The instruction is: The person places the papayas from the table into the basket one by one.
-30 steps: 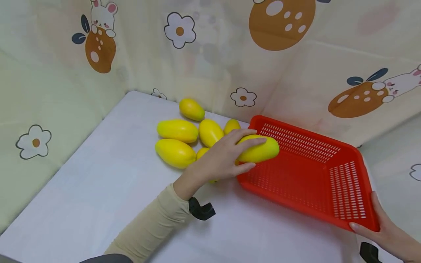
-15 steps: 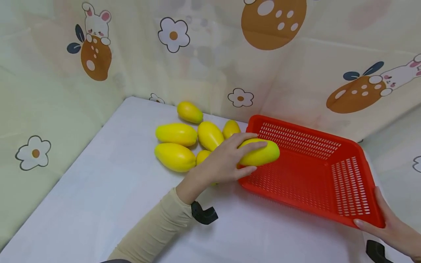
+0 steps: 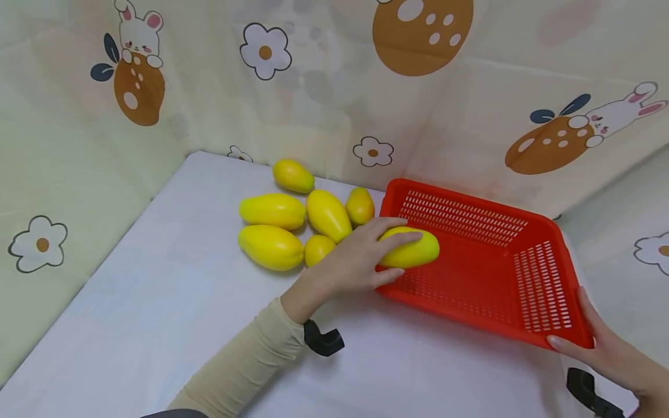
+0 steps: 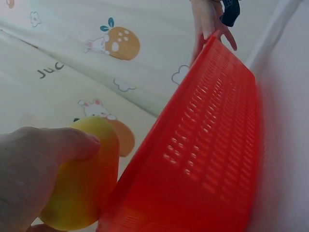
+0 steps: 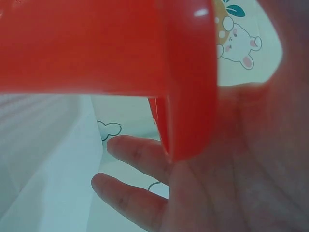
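My left hand (image 3: 352,261) grips a yellow mango (image 3: 413,248) from above, fingers over its top and thumb along its near side. The mango is over the left end of a red plastic basket (image 3: 470,322); in the left wrist view the mango (image 4: 89,181) appears right beside the basket's rim (image 4: 159,123). At the basket's near right corner my right hand (image 3: 608,345) holds the rim, thumb on the near edge and fingers around the outer side. In the right wrist view the basket corner (image 5: 190,82) rests against the palm, with two fingers (image 5: 137,152) stretched past it.
Several more yellow mangoes (image 3: 272,248) lie grouped on the white table (image 3: 130,313), left of the basket. Behind the table hangs a cream printed curtain (image 3: 324,110), close to the basket's far rim. A black wrist mount (image 3: 324,339) sticks out below the left wrist.
The head view has shifted slightly. My left hand keeps its hold on the mango, now slightly lower against the basket's left end. The right hand keeps holding the corner.
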Motion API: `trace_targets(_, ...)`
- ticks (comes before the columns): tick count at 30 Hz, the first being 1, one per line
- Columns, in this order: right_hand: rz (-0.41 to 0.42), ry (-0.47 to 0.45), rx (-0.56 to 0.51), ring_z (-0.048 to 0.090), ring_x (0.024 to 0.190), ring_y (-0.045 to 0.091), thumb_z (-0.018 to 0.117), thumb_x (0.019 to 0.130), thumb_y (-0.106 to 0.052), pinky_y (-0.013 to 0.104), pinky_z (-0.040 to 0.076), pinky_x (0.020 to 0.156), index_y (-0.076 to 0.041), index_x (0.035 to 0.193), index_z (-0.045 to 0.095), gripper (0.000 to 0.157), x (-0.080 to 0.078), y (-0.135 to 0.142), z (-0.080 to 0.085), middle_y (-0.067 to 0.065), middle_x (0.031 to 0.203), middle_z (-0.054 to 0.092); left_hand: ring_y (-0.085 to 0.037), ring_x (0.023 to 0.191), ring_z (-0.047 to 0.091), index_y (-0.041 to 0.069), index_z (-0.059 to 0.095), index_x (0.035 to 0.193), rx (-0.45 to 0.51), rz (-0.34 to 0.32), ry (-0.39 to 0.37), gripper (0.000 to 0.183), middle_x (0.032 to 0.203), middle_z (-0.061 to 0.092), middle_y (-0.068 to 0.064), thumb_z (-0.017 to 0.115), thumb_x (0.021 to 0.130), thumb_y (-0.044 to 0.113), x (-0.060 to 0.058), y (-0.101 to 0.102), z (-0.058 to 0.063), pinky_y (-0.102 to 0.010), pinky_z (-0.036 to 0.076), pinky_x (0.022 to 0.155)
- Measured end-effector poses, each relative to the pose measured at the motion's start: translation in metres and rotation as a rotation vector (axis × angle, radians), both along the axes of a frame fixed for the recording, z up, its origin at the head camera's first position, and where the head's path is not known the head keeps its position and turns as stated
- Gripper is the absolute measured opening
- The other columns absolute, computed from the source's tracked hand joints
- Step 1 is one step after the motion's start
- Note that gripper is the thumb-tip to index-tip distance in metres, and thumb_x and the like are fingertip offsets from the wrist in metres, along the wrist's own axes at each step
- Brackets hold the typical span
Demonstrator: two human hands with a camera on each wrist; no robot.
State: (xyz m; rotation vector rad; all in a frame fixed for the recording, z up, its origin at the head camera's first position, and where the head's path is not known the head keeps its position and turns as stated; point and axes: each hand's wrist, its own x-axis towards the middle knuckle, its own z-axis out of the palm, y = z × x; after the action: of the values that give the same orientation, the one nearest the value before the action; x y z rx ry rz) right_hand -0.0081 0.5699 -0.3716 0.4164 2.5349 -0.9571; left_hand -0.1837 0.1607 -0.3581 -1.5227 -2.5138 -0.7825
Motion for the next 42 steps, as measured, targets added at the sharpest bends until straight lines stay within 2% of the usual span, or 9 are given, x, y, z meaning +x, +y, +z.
trace_targets(8,0.000,-0.004,0.017,0.029,0.110,0.047,0.061,0.091,-0.035,0.054,0.055,0.076,-0.036,0.130,-0.043,0.110,0.004,-0.001,0.002,0.037,0.145,0.000,-0.018,0.135,0.035,0.030,0.037,0.144,-0.003,-0.033,0.017,0.058,0.147,0.034,-0.003,0.058,0.091,0.040,0.004,0.006,-0.005,-0.032,0.032,0.112)
trace_targets(12,0.021,0.033,0.006,0.039,0.107,0.007,0.062,0.091,-0.032,0.052,0.056,0.074,-0.040,0.133,-0.039,0.110,0.003,-0.002,0.000,0.035,0.145,0.003,-0.017,0.134,0.035,0.030,0.036,0.144,-0.029,-0.053,0.027,0.058,0.148,0.034,-0.003,0.059,0.091,0.040,0.007,0.010,-0.008,-0.029,0.035,0.109)
trace_targets(14,0.026,0.047,-0.001,0.039,0.105,0.005,0.063,0.090,-0.031,0.052,0.056,0.074,-0.041,0.134,-0.038,0.110,0.002,-0.002,0.000,0.035,0.146,0.003,-0.016,0.135,0.035,0.029,0.036,0.144,-0.051,-0.079,0.026,0.060,0.149,0.033,-0.003,0.059,0.091,0.040,0.008,0.014,-0.009,-0.027,0.038,0.108)
trace_targets(15,0.025,0.048,-0.004,0.039,0.106,0.006,0.063,0.090,-0.031,0.052,0.056,0.074,-0.041,0.134,-0.037,0.110,0.002,-0.002,0.000,0.035,0.146,0.003,-0.016,0.135,0.034,0.029,0.035,0.145,-0.061,-0.095,0.024,0.061,0.149,0.033,-0.004,0.060,0.090,0.041,0.009,0.016,-0.010,-0.026,0.038,0.107)
trace_targets(19,0.001,0.011,-0.006,0.029,0.111,0.045,0.062,0.090,-0.035,0.056,0.054,0.077,-0.039,0.131,-0.039,0.109,0.001,-0.004,0.001,0.036,0.147,-0.001,-0.014,0.135,0.033,0.029,0.035,0.145,-0.084,-0.127,0.008,0.063,0.149,0.034,-0.002,0.061,0.089,0.041,0.014,0.020,-0.014,-0.026,0.038,0.107)
trace_targets(20,-0.001,0.007,-0.009,0.028,0.112,0.047,0.062,0.090,-0.035,0.056,0.054,0.077,-0.039,0.131,-0.040,0.109,0.001,-0.004,0.000,0.036,0.147,-0.001,-0.014,0.135,0.033,0.029,0.035,0.145,-0.085,-0.127,0.006,0.063,0.149,0.034,-0.002,0.061,0.089,0.040,0.015,0.020,-0.015,-0.026,0.038,0.107)
trace_targets(27,0.023,0.029,0.021,0.031,0.111,0.039,0.062,0.090,-0.034,0.056,0.054,0.076,-0.039,0.133,-0.038,0.109,0.001,-0.002,0.001,0.036,0.146,0.001,-0.014,0.136,0.032,0.030,0.034,0.146,-0.079,-0.119,-0.008,0.064,0.149,0.033,-0.002,0.061,0.089,0.040,0.017,0.021,-0.015,-0.027,0.037,0.108)
trace_targets(36,0.037,0.062,-0.012,0.017,0.118,0.053,0.059,0.092,-0.029,0.049,0.057,0.072,-0.034,0.136,-0.036,0.105,-0.009,-0.003,0.002,0.037,0.148,-0.007,-0.017,0.136,0.032,0.031,0.034,0.146,-0.065,-0.103,0.001,0.062,0.150,0.031,-0.006,0.060,0.090,0.034,0.011,0.022,-0.016,-0.029,0.038,0.107)
trace_targets(42,0.014,0.031,-0.013,0.019,0.117,0.051,0.062,0.091,-0.031,0.052,0.056,0.074,-0.038,0.135,-0.037,0.108,0.003,-0.002,-0.001,0.036,0.148,-0.005,-0.016,0.137,0.030,0.031,0.042,0.143,-0.072,-0.136,0.000,0.053,0.150,0.032,-0.005,0.055,0.091,0.026,0.017,0.024,-0.022,-0.025,0.037,0.108)
